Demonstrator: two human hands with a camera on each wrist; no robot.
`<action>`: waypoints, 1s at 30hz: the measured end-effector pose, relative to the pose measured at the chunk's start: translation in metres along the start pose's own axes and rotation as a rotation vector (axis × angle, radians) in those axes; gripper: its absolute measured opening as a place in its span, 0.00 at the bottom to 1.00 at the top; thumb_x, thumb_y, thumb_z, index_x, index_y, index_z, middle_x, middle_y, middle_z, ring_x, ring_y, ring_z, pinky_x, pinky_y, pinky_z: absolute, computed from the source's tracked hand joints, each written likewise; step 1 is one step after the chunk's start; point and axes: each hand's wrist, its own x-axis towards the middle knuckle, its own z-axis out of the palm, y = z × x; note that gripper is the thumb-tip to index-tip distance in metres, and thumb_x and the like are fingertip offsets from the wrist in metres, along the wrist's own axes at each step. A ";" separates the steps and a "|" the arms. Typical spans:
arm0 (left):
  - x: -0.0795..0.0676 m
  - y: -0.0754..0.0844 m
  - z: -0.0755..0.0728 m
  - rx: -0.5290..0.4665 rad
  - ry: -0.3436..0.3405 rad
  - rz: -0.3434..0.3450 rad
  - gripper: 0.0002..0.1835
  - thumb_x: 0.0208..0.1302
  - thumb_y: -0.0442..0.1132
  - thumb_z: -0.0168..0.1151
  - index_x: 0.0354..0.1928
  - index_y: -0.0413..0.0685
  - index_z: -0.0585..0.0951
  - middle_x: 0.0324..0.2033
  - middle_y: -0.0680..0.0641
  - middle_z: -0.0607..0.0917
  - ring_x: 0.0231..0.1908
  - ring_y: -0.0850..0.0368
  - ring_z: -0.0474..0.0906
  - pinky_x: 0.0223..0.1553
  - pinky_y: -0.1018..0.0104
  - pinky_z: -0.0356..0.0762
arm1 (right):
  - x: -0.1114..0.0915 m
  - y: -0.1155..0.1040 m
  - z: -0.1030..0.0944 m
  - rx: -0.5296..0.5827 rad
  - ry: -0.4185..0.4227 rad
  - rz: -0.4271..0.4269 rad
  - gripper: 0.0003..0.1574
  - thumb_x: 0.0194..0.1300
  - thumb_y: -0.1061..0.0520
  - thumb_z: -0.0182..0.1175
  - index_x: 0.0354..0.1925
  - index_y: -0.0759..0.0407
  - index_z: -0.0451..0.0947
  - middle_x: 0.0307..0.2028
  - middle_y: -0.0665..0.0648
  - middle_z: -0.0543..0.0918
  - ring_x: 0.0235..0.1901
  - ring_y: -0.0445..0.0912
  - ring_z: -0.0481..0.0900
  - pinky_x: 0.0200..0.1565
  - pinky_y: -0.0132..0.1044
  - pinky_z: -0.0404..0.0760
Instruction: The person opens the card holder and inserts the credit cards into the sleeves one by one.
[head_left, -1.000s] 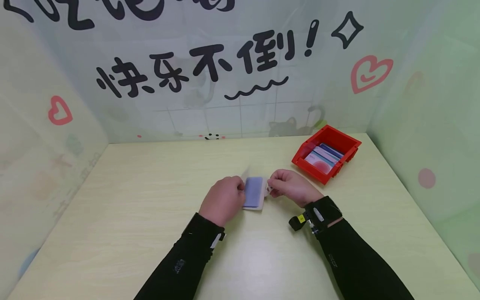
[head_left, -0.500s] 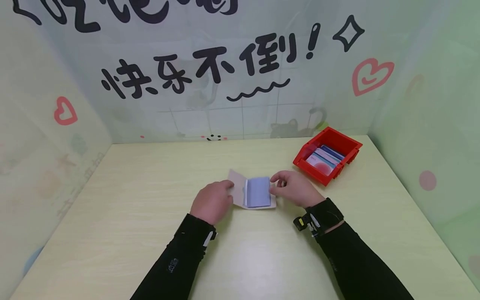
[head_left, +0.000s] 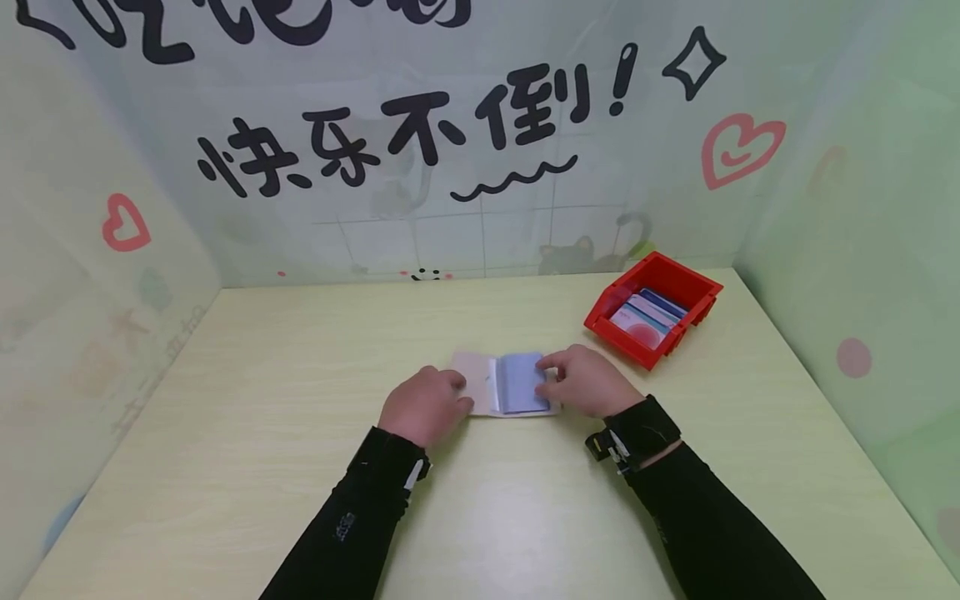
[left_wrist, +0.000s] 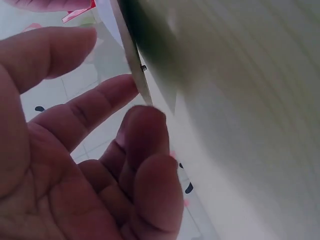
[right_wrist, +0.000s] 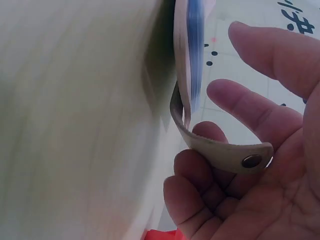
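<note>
A small pale pink card holder (head_left: 474,368) lies spread open on the table, its bluish plastic sleeves (head_left: 520,385) stacked on the right half. My left hand (head_left: 423,406) is at the left cover; in the left wrist view a fingertip meets the cover's edge (left_wrist: 131,56) while the thumb stays apart from it. At the right edge of the sleeves is my right hand (head_left: 596,383), thumb and index finger spread over them. The right wrist view shows a closure strap (right_wrist: 225,154) with a metal snap (right_wrist: 251,161) curving out across the lower fingers.
Behind the right hand, a red bin (head_left: 622,337) holds several flat card-like items (head_left: 648,318). The pale wood table (head_left: 322,350) meets a printed backdrop (head_left: 420,187) at its back and sides.
The left hand has swung the holder's cover over to the left, so it now lies open. The right hand has moved from the holder's right edge onto the sleeves' edge.
</note>
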 end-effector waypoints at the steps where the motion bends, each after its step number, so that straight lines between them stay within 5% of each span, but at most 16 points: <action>1: 0.000 0.000 0.000 0.003 -0.001 0.002 0.18 0.72 0.48 0.66 0.56 0.47 0.89 0.51 0.41 0.90 0.49 0.44 0.86 0.49 0.51 0.87 | 0.000 0.000 0.001 -0.013 -0.001 -0.003 0.35 0.63 0.49 0.76 0.67 0.53 0.82 0.41 0.57 0.83 0.36 0.49 0.77 0.33 0.33 0.79; 5: 0.003 0.000 0.006 0.013 0.014 0.012 0.19 0.70 0.50 0.68 0.56 0.48 0.88 0.57 0.39 0.84 0.52 0.41 0.82 0.56 0.50 0.84 | -0.002 -0.002 0.006 -0.094 0.038 -0.012 0.38 0.59 0.48 0.78 0.67 0.50 0.82 0.51 0.59 0.80 0.50 0.51 0.75 0.38 0.35 0.84; 11: 0.006 0.001 0.012 0.047 0.005 0.078 0.29 0.69 0.54 0.70 0.66 0.46 0.82 0.76 0.38 0.71 0.72 0.31 0.70 0.72 0.42 0.72 | -0.002 -0.005 0.011 -0.197 0.090 -0.042 0.44 0.57 0.47 0.79 0.71 0.45 0.79 0.75 0.63 0.67 0.73 0.63 0.62 0.61 0.57 0.83; 20: 0.006 0.005 0.012 0.081 -0.059 0.120 0.30 0.72 0.55 0.67 0.69 0.47 0.79 0.73 0.43 0.77 0.75 0.37 0.68 0.77 0.41 0.64 | -0.001 -0.007 0.014 -0.266 0.044 -0.080 0.43 0.57 0.47 0.80 0.69 0.49 0.80 0.75 0.62 0.70 0.72 0.63 0.66 0.68 0.61 0.73; 30: 0.001 0.006 0.009 0.100 -0.084 0.106 0.30 0.73 0.58 0.65 0.68 0.48 0.80 0.72 0.43 0.78 0.75 0.40 0.69 0.77 0.40 0.63 | -0.003 -0.008 0.013 -0.239 0.037 -0.072 0.41 0.58 0.47 0.79 0.69 0.51 0.81 0.74 0.62 0.71 0.70 0.61 0.68 0.67 0.58 0.77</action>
